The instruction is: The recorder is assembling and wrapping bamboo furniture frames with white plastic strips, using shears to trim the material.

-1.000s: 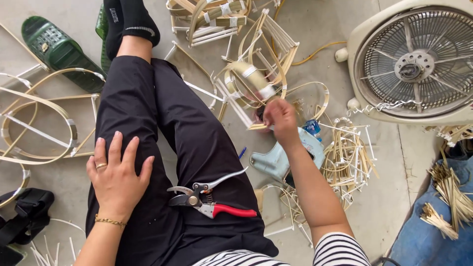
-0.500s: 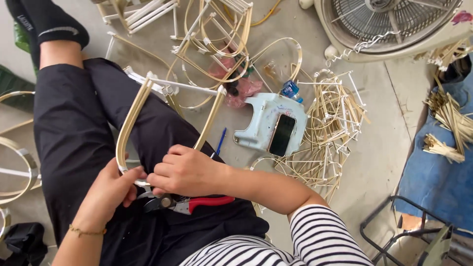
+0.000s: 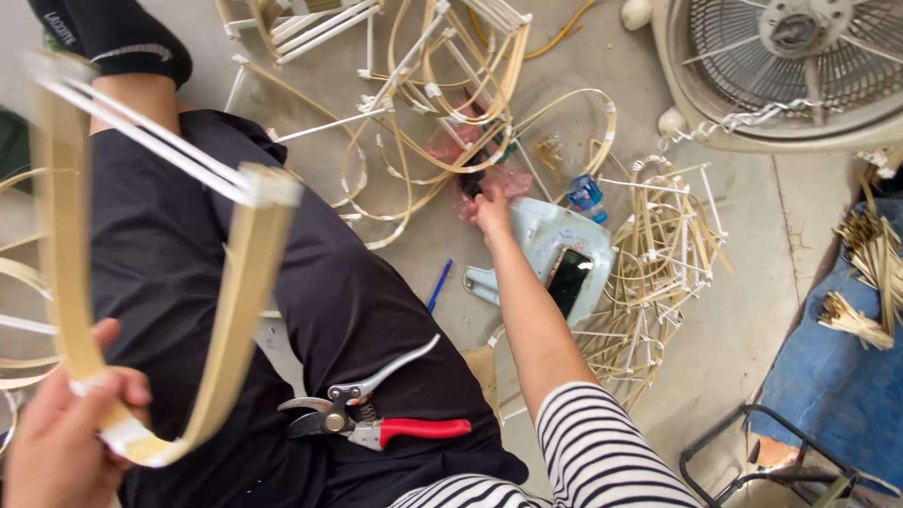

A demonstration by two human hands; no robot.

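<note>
My left hand (image 3: 56,442) is closed around a bent bamboo frame (image 3: 226,310), lifted near my lap to free my right hand (image 3: 489,209). That one reaches far across the floor, fingers closing on a small dark object (image 3: 473,181) beside pink plastic (image 3: 513,183); red-handled pruners (image 3: 376,419) rest on my thigh.

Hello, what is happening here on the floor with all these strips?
A person sits on the concrete floor among bent bamboo pieces. The left hand holds up a curved frame of flat pale bamboo strip with white rods. The right hand reaches forward to a small dark object by a pink plastic bag. Red-handled pruning shears rest open on the lap, on the black trousers. A fan stands behind.
</note>
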